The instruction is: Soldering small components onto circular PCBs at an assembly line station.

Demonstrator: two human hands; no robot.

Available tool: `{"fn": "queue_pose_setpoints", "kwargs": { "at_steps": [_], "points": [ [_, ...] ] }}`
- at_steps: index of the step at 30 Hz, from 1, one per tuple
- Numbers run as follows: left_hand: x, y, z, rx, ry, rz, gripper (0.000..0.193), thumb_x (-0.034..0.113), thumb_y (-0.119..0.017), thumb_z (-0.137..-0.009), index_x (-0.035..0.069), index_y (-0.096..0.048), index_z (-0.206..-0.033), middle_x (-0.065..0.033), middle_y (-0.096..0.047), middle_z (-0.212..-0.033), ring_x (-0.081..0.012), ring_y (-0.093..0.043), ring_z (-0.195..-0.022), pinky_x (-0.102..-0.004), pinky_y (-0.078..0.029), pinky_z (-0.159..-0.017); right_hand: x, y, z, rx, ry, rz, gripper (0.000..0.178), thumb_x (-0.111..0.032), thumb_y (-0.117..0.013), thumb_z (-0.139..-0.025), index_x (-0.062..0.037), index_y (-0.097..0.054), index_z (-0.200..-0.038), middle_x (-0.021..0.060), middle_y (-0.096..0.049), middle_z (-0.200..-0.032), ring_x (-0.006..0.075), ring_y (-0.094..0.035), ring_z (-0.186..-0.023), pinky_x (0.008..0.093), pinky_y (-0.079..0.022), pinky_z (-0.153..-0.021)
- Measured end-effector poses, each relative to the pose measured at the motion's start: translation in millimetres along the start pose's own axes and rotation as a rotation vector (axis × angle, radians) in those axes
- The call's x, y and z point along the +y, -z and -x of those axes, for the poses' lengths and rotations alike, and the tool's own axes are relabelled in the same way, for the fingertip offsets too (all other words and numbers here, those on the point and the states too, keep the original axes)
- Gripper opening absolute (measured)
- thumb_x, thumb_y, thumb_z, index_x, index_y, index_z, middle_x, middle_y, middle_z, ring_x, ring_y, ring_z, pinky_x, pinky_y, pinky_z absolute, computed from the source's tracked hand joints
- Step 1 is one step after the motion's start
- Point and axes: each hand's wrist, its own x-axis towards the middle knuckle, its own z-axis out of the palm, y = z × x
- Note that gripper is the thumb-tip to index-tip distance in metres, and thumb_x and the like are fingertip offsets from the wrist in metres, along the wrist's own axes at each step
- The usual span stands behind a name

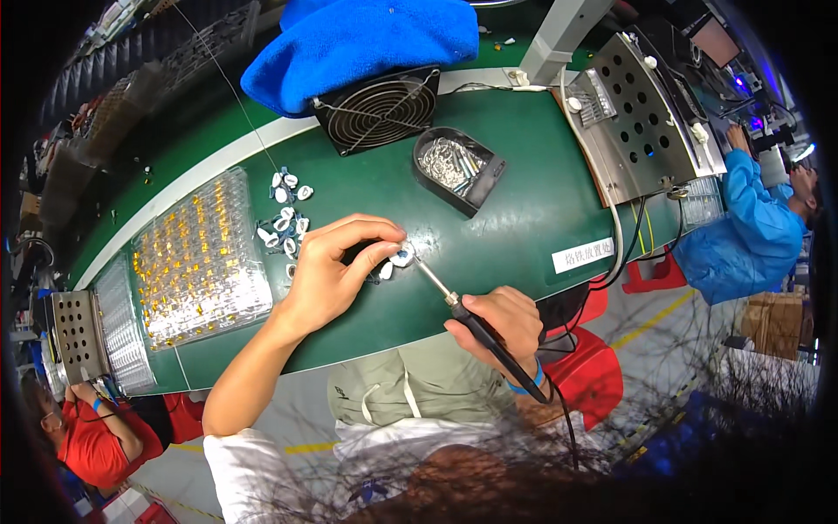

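With its fingers closed, my left hand (330, 266) pinches a small white part (402, 256) with a bluish middle, just above the green bench (367, 319). My right hand (504, 325) grips the black handle of a soldering iron (478, 328). The iron's metal tip points up and left and reaches the edge of the small white part; whether they touch is too fine to tell. Close by my left fingertips lies another white piece (385, 271). Several similar white parts with blue bits (284, 218) are grouped beyond my left hand.
A clear tray (205, 253) of small orange-yellow pieces lies at left. Ahead stand a black fan (377, 109), a blue towel (367, 48) and a black bin (454, 170) of small metal parts. A perforated metal box (633, 109) is at right. Co-workers sit at both sides.
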Motion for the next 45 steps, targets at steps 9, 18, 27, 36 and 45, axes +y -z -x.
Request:
{"fn": "queue_pose_setpoints", "kwargs": {
  "at_steps": [9, 18, 27, 36, 45],
  "points": [
    [-0.2, -0.8, 0.3, -0.013, -0.030, -0.043, 0.011, -0.004, -0.070, -0.094, -0.004, -0.073, -0.104, -0.0139, -0.074, -0.107, -0.0215, -0.073, -0.097, -0.0305, -0.059, -0.085, 0.1, -0.5, -1.5, -0.059, 0.017, 0.024, 0.044, -0.014, -0.093, -0.074, 0.0011, -0.069, -0.108, 0.0134, -0.073, -0.082, 0.0265, -0.069, -0.063, 0.0330, -0.049, -0.054],
    [0.2, -1.6, -0.9, 0.016, -0.077, -0.061, 0.011, 0.000, -0.073, -0.093, -0.004, -0.074, -0.103, -0.0139, -0.075, -0.104, -0.0242, -0.073, -0.090, -0.0335, -0.058, -0.078, -2.5, -0.6, -3.3, -0.083, 0.005, 0.054, 0.044, -0.017, -0.093, -0.075, -0.0006, -0.069, -0.108, 0.0120, -0.072, -0.082, 0.0247, -0.066, -0.062, 0.0327, -0.048, -0.054],
    [2.0, -1.3, -2.1, 0.010, -0.093, -0.093, 0.011, -0.001, -0.073, -0.092, -0.003, -0.074, -0.104, -0.0137, -0.075, -0.103, -0.0237, -0.072, -0.088, -0.0331, -0.058, -0.077, 1.7, -0.3, 1.3, -0.034, 0.007, 0.006, 0.041, -0.019, -0.092, -0.078, 0.0003, -0.069, -0.106, 0.0125, -0.070, -0.078, 0.0253, -0.065, -0.059, 0.0331, -0.048, -0.053],
    [2.2, -3.7, 2.2, 0.013, -0.012, 0.020, 0.018, -0.003, -0.072, -0.092, -0.002, -0.074, -0.110, -0.0127, -0.076, -0.105, -0.0198, -0.073, -0.092, -0.0318, -0.059, -0.082, 3.1, 1.7, 4.9, 0.023, -0.029, -0.023, 0.040, -0.020, -0.091, -0.080, 0.0014, -0.069, -0.105, 0.0124, -0.069, -0.075, 0.0254, -0.064, -0.057, 0.0332, -0.049, -0.053],
    [4.2, 1.0, 2.2, -0.062, 0.079, 0.105, 0.025, -0.006, -0.067, -0.096, -0.004, -0.066, -0.121, -0.0154, -0.074, -0.117, -0.0205, -0.072, -0.108, -0.0315, -0.058, -0.097, 1.7, 2.0, -0.7, -0.071, -0.010, -0.016, 0.041, -0.017, -0.091, -0.077, 0.0016, -0.069, -0.106, 0.0138, -0.072, -0.079, 0.0255, -0.067, -0.060, 0.0328, -0.049, -0.053]
  ]
}}
